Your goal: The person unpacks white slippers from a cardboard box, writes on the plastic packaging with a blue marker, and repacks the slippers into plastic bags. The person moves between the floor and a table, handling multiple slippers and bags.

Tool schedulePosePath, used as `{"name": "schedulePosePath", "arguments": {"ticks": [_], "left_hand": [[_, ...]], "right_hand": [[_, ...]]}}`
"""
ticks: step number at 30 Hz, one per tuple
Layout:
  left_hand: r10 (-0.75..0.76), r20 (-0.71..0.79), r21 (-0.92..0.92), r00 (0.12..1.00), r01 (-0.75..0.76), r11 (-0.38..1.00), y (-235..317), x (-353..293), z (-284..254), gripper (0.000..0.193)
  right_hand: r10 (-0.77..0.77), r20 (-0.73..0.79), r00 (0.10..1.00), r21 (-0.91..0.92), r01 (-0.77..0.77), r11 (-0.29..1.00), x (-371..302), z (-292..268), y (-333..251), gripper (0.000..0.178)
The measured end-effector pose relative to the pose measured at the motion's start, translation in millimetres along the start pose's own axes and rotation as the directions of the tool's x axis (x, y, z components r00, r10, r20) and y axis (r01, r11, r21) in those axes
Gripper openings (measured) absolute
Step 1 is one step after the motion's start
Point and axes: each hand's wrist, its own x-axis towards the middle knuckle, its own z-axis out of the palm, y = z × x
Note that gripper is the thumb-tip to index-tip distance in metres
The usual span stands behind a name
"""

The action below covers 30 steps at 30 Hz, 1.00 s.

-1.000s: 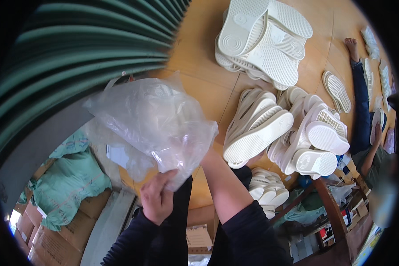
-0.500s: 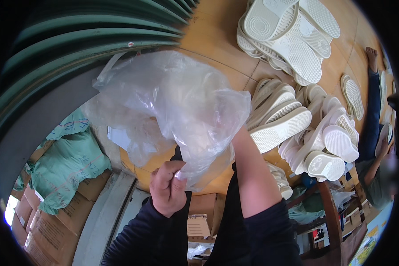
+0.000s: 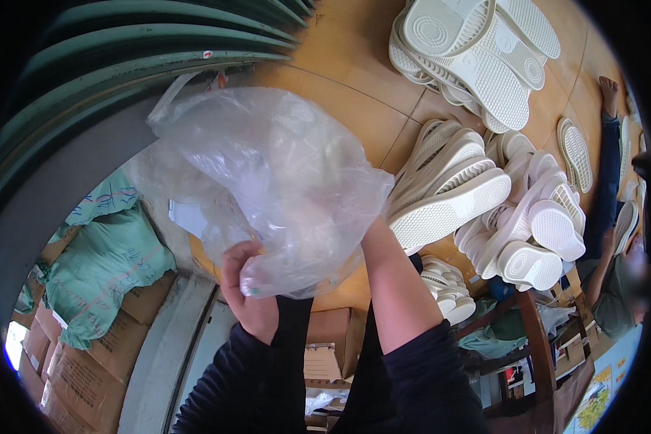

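A large clear plastic bag (image 3: pixel 267 166) hangs in front of me, puffed out and wrinkled. At its near edge, my left hand (image 3: pixel 252 293) is closed on the plastic, with the thumb partly behind the film. My right hand (image 3: pixel 362 224) reaches into the bag up to about the wrist. Its fingers are hidden behind the cloudy plastic, so I cannot make out whether they hold anything. A pale shape shows dimly through the film. Just right of the bag leans a row of white shoe soles (image 3: pixel 448 206).
More white soles (image 3: pixel 477 65) lie piled at the far right, with a jumbled heap (image 3: pixel 539 224) nearer. A green corrugated shutter (image 3: pixel 159 43) rises at far left. Green wrapped bundles (image 3: pixel 108 267) sit on cardboard boxes (image 3: pixel 87 376). A wooden chair (image 3: pixel 535 347) and another person's leg (image 3: pixel 606 166) are rightward.
My left hand has moved left and slightly up with the bag's edge. The right forearm has shifted a little left, and the bag has swung left and spread rounder.
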Motion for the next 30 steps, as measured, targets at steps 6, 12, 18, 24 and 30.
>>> {"name": "schedulePosePath", "arguments": {"ticks": [6, 12, 18, 24, 30], "left_hand": [[0.433, 0.431, 0.307, 0.792, -0.580, 0.755, 9, 22, 15, 0.020], [0.201, 0.431, 0.354, 0.880, -0.369, 0.859, -15, 21, 42, 0.031], [0.065, 0.785, 0.468, 0.616, -0.659, 0.589, -14, 24, 56, 0.028], [0.148, 0.667, 0.396, 0.731, -0.515, 0.760, -4, 15, 81, 0.014], [0.019, 0.630, 0.454, 0.776, -0.388, 0.802, -2, -5, 89, 0.014]], "right_hand": [[-0.055, -0.070, 0.996, -0.237, 0.037, 0.971, 11, 10, 10, 0.075], [0.338, 0.238, 0.910, -0.415, -0.220, 0.883, -21, -15, -18, 0.061], [0.344, -0.458, 0.820, 0.136, -0.318, 0.938, 53, -150, -50, 0.051], [0.558, -0.556, 0.616, 0.155, -0.583, 0.797, 217, -188, -54, 0.101], [0.335, -0.454, 0.825, 0.134, -0.309, 0.942, 201, -222, -34, 0.076]]}}
